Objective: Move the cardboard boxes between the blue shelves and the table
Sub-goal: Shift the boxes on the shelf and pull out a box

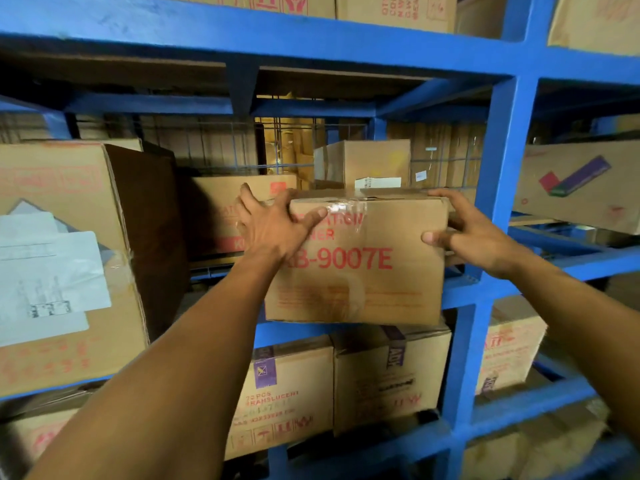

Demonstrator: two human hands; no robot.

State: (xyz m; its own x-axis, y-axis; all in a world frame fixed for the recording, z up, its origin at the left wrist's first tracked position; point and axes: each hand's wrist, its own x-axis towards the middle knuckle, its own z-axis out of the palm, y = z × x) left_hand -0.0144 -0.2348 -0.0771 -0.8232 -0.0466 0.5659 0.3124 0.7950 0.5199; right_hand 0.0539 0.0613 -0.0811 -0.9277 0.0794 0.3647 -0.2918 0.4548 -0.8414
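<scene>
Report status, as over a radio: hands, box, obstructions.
Left hand and right hand clamped on box marked 9007E. Box at front edge of blue shelf. Nothing blocking.

Two bare forearms and hands, head view.
Left hand (277, 230) and right hand (474, 233): no gloves, rings, watch or wristbands showing. Both forearms uncovered right to the frame edge; no sleeve in sight. Fingernails short and plain. Nothing else of the person shows.
</scene>
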